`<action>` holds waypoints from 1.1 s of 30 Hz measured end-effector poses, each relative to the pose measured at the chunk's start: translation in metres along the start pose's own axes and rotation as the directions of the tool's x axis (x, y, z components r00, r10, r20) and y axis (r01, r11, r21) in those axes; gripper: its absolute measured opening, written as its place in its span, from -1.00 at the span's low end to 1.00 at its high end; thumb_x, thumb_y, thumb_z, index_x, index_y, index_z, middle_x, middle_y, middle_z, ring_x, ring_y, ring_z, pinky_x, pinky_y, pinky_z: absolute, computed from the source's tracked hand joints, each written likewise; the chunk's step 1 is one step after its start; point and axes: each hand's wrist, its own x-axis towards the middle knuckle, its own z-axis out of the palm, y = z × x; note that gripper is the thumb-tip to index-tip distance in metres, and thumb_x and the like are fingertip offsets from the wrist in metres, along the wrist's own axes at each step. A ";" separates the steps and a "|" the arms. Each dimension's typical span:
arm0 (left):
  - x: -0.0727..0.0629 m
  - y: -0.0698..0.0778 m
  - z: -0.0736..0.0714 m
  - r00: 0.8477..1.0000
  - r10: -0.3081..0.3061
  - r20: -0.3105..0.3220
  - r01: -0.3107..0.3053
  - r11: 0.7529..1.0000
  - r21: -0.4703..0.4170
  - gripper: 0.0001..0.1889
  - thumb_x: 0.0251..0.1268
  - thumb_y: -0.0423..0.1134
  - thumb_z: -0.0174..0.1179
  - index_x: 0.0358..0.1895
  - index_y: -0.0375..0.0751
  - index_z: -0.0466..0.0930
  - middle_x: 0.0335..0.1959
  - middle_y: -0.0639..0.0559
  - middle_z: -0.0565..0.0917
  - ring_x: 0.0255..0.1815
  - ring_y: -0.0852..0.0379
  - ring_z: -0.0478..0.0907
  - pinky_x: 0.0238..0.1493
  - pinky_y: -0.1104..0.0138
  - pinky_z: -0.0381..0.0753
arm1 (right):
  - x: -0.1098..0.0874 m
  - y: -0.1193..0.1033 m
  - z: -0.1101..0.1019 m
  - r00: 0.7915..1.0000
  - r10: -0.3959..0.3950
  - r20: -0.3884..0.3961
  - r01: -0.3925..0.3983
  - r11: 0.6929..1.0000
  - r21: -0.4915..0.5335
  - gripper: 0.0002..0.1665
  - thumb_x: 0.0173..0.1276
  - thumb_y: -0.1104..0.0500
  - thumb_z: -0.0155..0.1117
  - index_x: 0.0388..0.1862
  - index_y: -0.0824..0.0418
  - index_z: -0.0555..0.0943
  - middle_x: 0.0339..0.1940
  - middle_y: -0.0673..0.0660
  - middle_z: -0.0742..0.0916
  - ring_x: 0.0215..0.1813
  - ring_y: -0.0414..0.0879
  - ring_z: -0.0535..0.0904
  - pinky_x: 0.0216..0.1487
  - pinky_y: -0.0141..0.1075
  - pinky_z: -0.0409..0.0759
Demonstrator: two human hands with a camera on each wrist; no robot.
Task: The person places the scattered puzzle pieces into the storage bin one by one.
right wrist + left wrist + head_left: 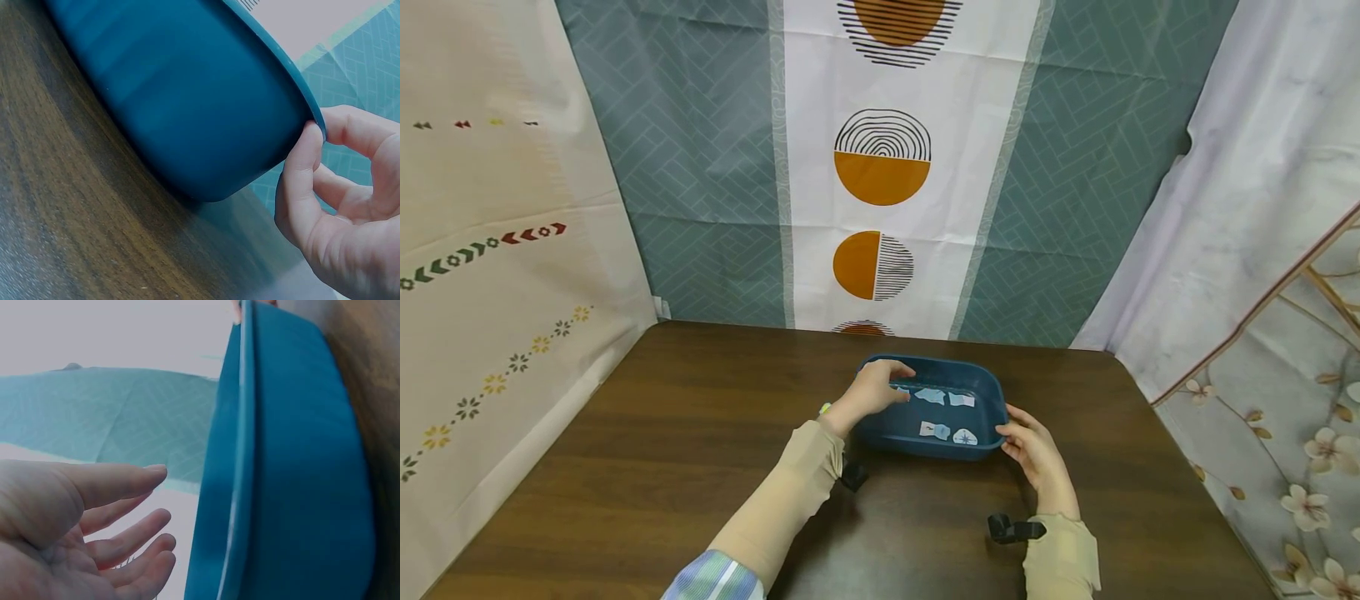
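A dark blue plastic basin [917, 447] sits on the table with several small flat pieces inside. Light blue pieces [931, 396] lie towards its far side, and a white piece [965, 437] with a star-like mark lies near the front. Over the basin's left end hovers my left hand [876, 390], thumb and fingers apart; in the left wrist view no object shows between them, and the basin wall [306, 456] is alongside. With thumb and fingers, my right hand [350, 200] pinches the rim at the basin's right end. Part of one piece is hidden behind the left hand.
The brown wooden table [700, 450] extends around the basin. A green and white patterned curtain [715, 167] hangs behind it, with a cream cloth [497, 300] at left and a floral cloth [1262, 400] at right. A black wrist mount [1015, 529] sits on the right forearm.
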 end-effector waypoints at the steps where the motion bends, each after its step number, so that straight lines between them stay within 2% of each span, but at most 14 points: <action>1: -0.001 -0.002 -0.002 1.000 -0.002 -0.018 0.003 1.000 0.004 -0.63 0.24 -0.38 0.30 0.13 -0.30 0.62 0.16 -0.19 0.62 0.22 -0.15 0.51 0.25 0.06 0.50 | 0.000 0.000 0.000 1.000 0.000 0.000 0.000 1.000 0.001 -0.20 0.28 0.38 0.18 0.48 0.40 0.17 -0.39 -0.14 0.59 -0.45 -0.32 0.46 -0.31 -0.49 0.51; 6: -0.005 -0.010 -0.015 0.994 -0.037 -0.105 0.038 0.999 0.006 -0.61 0.21 -0.37 0.32 0.13 -0.29 0.62 0.16 -0.22 0.60 0.20 -0.18 0.50 0.21 0.04 0.53 | 0.001 0.001 -0.001 1.000 -0.001 -0.009 0.000 1.000 -0.011 -0.25 0.31 0.38 0.12 0.48 0.41 0.17 -0.43 -0.17 0.59 -0.45 -0.32 0.45 -0.30 -0.50 0.50; 12: -0.014 -0.026 -0.029 0.982 -0.078 -0.169 0.075 0.997 -0.026 -0.53 0.21 -0.33 0.33 0.21 -0.31 0.55 0.21 -0.25 0.56 0.21 -0.21 0.49 0.16 0.00 0.55 | 0.000 0.001 -0.001 1.000 0.000 -0.007 0.000 1.000 -0.008 -0.19 0.28 0.34 0.23 0.48 0.40 0.17 -0.41 -0.17 0.59 -0.43 -0.32 0.46 -0.29 -0.49 0.51; 19: -0.026 -0.054 -0.041 0.972 -0.125 -0.201 0.110 0.990 -0.083 -0.53 0.31 -0.33 0.23 0.28 -0.35 0.47 0.22 -0.34 0.53 0.23 -0.26 0.49 0.21 -0.05 0.49 | -0.001 0.000 -0.001 1.000 0.009 -0.005 -0.009 1.000 -0.012 -0.19 0.29 0.34 0.21 0.49 0.40 0.15 -0.40 -0.14 0.58 -0.43 -0.31 0.45 -0.30 -0.50 0.50; 22: -0.031 -0.066 -0.044 0.965 -0.147 -0.215 0.133 0.988 -0.076 -0.53 0.32 -0.31 0.22 0.27 -0.36 0.47 0.21 -0.35 0.54 0.21 -0.27 0.50 0.20 -0.05 0.49 | 0.000 0.000 0.000 1.000 0.008 -0.007 -0.008 1.000 -0.008 -0.19 0.29 0.34 0.23 0.48 0.41 0.16 -0.40 -0.15 0.59 -0.43 -0.31 0.45 -0.31 -0.50 0.50; 28: -0.038 -0.088 -0.043 0.961 -0.170 -0.216 0.167 0.985 -0.037 -0.55 0.28 -0.33 0.24 0.22 -0.42 0.50 0.16 -0.34 0.59 0.13 -0.26 0.54 0.13 -0.04 0.52 | 0.000 0.001 0.001 1.000 -0.001 -0.007 0.001 1.000 -0.002 -0.21 0.29 0.36 0.20 0.47 0.42 0.17 -0.39 -0.14 0.59 -0.44 -0.31 0.46 -0.33 -0.50 0.51; 33: -0.043 -0.100 -0.039 0.957 -0.219 -0.191 0.213 0.976 -0.051 -0.53 0.24 -0.35 0.27 0.21 -0.43 0.51 0.15 -0.35 0.60 0.13 -0.25 0.54 0.11 -0.02 0.54 | 0.000 0.001 0.000 1.000 -0.001 -0.004 0.001 1.000 -0.004 -0.19 0.28 0.34 0.22 0.48 0.40 0.17 -0.37 -0.13 0.62 -0.44 -0.32 0.48 -0.32 -0.50 0.51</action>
